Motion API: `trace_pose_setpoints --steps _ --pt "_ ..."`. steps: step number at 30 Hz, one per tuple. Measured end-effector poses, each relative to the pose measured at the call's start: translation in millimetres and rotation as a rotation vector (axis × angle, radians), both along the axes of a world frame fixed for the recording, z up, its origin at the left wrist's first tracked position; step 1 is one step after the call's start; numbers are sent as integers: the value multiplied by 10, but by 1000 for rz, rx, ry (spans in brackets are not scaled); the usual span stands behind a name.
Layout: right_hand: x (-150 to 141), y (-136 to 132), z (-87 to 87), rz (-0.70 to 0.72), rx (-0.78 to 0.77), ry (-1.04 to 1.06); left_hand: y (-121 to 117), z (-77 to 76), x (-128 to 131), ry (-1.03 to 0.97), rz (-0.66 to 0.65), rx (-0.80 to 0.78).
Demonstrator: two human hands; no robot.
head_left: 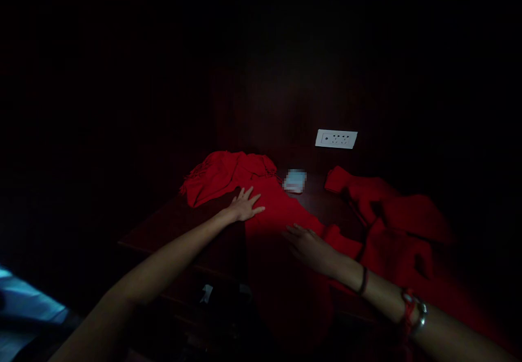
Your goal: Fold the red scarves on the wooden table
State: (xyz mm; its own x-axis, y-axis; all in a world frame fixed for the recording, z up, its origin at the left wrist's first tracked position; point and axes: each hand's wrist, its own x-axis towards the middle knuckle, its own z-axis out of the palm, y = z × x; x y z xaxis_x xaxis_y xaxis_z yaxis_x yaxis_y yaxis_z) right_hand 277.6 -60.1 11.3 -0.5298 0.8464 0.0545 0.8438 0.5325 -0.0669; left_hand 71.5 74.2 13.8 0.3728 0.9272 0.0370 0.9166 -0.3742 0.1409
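A red cloth [285, 275] lies across the dark table and hangs over its front edge. On its left border rests my left hand [245, 206], palm down with fingers spread. My right hand [308, 245] is over the middle of the same cloth, fingers stretched out; whether it presses on the cloth is hard to tell in the dim light. Behind my left hand a bunched red scarf [228, 169] with a fringed end lies at the back of the table, next to the cloth. Bracelets circle my right wrist.
A pale rectangular item [294, 180], blurred out, lies at the back of the table [163, 218]. More red garments [391, 210] are heaped at the right. A white socket panel [336, 139] is on the wall. Bluish material [28, 307] shows at lower left.
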Motion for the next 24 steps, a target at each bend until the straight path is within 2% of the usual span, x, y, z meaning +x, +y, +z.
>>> trace_pose_setpoints --steps 2,3,5,12,16,19,22,24 --pt "-5 -52 24 -25 -45 -31 -84 -61 19 45 18 -159" --pt "14 -78 43 -45 -63 -52 -101 -85 45 48 33 -191" --pt "104 -118 91 -70 -92 -91 -104 -114 154 36 32 -189" --pt "596 -157 232 -110 -175 -152 -105 -99 782 -23 3 -157" --pt "502 -252 228 -181 -71 -111 -45 -93 722 -17 26 -154" --pt "371 -338 253 -341 38 -170 53 -112 574 4 58 -149" --pt "391 -437 392 -491 139 -247 141 -135 507 9 72 -143" --pt "518 -521 570 -580 184 -274 183 -148 508 6 74 -134"
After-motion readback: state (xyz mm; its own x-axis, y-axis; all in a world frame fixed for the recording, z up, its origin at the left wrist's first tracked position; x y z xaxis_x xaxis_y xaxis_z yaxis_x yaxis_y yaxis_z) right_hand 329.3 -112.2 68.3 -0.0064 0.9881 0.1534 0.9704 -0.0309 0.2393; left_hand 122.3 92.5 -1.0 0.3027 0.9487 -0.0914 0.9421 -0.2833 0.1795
